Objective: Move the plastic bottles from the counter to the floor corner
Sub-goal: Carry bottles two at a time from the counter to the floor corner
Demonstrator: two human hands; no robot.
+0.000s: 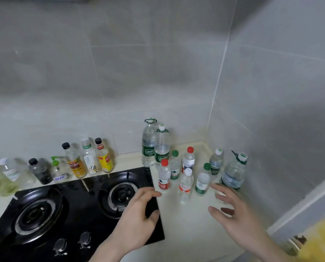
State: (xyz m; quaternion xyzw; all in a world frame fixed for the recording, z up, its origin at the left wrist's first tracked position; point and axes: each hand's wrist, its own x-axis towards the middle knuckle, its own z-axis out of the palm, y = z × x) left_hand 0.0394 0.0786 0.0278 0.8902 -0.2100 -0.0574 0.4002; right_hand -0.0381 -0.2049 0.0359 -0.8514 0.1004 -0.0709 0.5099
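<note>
1. Judging by the counter point(186, 220), nothing has been moved yet: the plastic bottles point(184, 167) are still clustered upright in its far corner, at about one o'clock from the stove point(73, 208).
2. Both hands are held spread and empty, the left hand point(139, 216) over the stove's edge, the right hand point(235, 214) just short of the nearest bottles.
3. The floor corner is not shown; every bottle is left to carry.
</note>
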